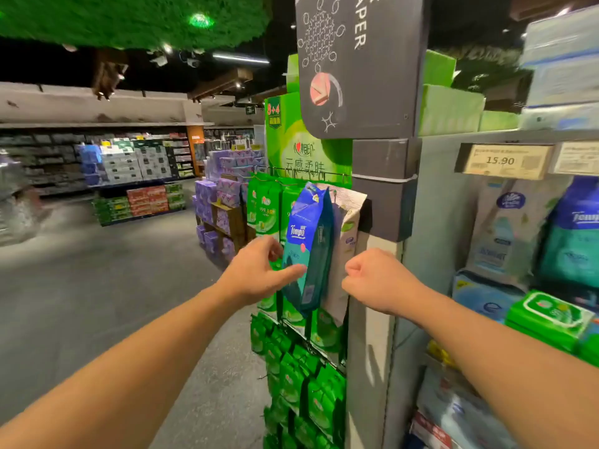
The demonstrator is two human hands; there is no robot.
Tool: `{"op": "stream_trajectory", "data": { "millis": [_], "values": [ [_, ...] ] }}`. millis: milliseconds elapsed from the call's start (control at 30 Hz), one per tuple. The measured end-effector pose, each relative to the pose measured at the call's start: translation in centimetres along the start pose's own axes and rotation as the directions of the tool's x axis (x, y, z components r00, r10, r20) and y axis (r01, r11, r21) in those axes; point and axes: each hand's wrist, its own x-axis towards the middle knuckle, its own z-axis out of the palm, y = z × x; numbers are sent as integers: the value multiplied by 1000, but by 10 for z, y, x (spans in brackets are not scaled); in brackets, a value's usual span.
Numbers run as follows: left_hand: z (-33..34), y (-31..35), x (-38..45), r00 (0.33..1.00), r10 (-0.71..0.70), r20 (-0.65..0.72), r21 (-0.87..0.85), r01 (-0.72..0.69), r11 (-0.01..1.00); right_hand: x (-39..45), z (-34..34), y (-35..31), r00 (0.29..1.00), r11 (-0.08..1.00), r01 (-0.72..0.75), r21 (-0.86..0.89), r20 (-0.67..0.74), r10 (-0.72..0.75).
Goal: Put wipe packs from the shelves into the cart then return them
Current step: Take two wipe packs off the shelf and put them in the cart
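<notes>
1. Wipe pack, blue and teal (308,244): hangs from a hook rail (308,173) on the end face of a shelf unit, tilted with its lower end swung toward the aisle; white brand lettering on the blue upper part.
2. Left hand (259,270): at the pack's lower left edge, thumb laid across the teal front, fingers curled round behind the edge; the hand holds the pack.
3. Right hand (376,280): closed into a fist just right of the hanging packs, near the grey end post (382,196); whether anything lies inside the fist cannot be told.
4. White pack (343,251): hangs directly behind the blue one, touching it, printed back facing out.
5. Green packs (304,390): rows on hooks to the left of and below the blue pack, filling the lower rack.
6. Green carton (291,140): large, with white characters, behind the top of the rack.
7. Grey sign (359,59): chalk-style drawing, mounted above the end post.
8. Side shelves, right: price tag (500,161) reading 15.90; beneath it a blue and teal pack (577,234), pale packs, and a green flat pack (551,315).
9. Aisle floor (97,286): grey; stacked purple packs (220,202) beyond.
</notes>
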Motion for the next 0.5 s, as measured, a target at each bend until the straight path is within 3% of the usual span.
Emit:
{"op": "stream_trajectory", "data": {
  "millis": [67, 200, 333, 500],
  "values": [
    [10, -6, 8, 992, -91, 82, -193, 106, 975, 5, 4, -2, 998, 999, -50, 3, -30, 50],
    [34, -2, 18, 979, -46, 197, -406, 124, 905, 8, 6, -6, 989, 989, -138, 49, -51, 140],
    [47, 0, 28, 984, -114, 139, -430, 164, 888, 10, 8, -6, 978, 981, -191, 21, -76, 193],
    [36, -4, 24, 994, -88, 58, -450, 105, 887, 12, 7, -6, 939, 956, -282, 77, -180, 292]
  ]
}}
